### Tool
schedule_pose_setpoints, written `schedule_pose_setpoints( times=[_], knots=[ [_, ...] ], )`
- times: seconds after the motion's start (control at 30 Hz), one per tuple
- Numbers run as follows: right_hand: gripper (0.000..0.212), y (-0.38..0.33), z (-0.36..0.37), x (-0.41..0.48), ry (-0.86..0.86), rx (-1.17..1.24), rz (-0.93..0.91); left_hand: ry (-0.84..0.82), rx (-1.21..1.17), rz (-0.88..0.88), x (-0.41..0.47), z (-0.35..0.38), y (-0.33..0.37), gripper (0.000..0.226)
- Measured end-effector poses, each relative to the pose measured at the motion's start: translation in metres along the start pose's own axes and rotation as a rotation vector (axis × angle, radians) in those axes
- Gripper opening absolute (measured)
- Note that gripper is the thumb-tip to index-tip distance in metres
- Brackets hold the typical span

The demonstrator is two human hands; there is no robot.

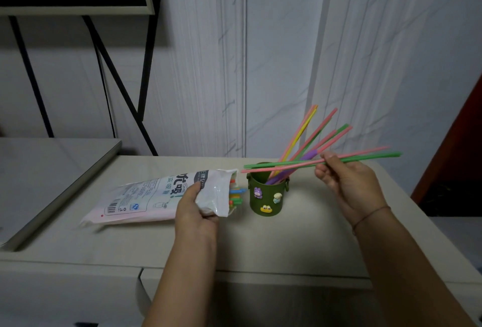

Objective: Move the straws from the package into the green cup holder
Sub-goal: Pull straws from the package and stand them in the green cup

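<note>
Green and pink plastic straws (365, 157) we pinch in our right hand (349, 186) above the green cup holder (266, 196); our left hand (194, 209) grips the white plastic package (156, 193).

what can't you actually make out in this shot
All in the head view:
- How many straws remain in the package: the opaque bag and the left hand cover all but a few ends at its mouth.
- Lower ends of the straws in the green cup holder: hidden by its wall.
- Small print on the package: too small.
- The two straws in the right hand: motion-blurred.
</note>
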State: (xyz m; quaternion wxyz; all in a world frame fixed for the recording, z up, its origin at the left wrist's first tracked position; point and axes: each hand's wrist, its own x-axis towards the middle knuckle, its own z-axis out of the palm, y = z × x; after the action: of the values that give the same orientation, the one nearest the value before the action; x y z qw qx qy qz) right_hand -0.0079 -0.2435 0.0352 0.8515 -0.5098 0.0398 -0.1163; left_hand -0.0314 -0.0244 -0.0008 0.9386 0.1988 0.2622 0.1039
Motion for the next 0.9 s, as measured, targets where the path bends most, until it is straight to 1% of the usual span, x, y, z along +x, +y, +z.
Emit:
schedule_pose_setpoints(
  times=[0.1,0.17,0.23,0.33,0.4,0.53,0.63,0.73,0.9],
  knots=[
    [0.017,-0.004,-0.009,0.005,0.047,-0.052,-0.054,-0.001,-0.006,0.005,0.002,-0.001,-0.001,0.032],
    [0.019,-0.005,-0.013,0.008,0.074,-0.08,-0.08,0.0,-0.007,0.006,0.003,-0.001,-0.001,0.032],
    [0.017,-0.005,-0.015,0.01,0.095,-0.109,-0.095,0.002,-0.007,0.005,0.003,-0.001,-0.001,0.029],
    [0.014,-0.002,-0.013,0.012,0.097,-0.174,-0.115,-0.001,-0.013,0.012,0.004,-0.002,-0.002,0.032],
    [0.011,0.0,-0.011,0.012,0.087,-0.227,-0.128,-0.013,-0.01,0.012,0.004,-0.003,-0.003,0.035],
    [0.004,0.008,-0.003,0.012,0.023,-0.335,-0.147,-0.012,0.01,0.006,0.004,-0.003,-0.004,0.031],
    [0.005,0.015,0.004,0.014,-0.043,-0.407,-0.123,-0.018,0.006,0.01,0.006,-0.003,-0.005,0.035],
    [0.007,0.023,0.01,0.017,-0.078,-0.425,-0.097,-0.015,0.026,0.008,0.005,-0.004,-0.005,0.035],
    [0.012,0.036,0.015,0.024,-0.077,-0.484,-0.077,-0.012,0.047,0.008,0.005,-0.003,-0.006,0.046]
  ],
)
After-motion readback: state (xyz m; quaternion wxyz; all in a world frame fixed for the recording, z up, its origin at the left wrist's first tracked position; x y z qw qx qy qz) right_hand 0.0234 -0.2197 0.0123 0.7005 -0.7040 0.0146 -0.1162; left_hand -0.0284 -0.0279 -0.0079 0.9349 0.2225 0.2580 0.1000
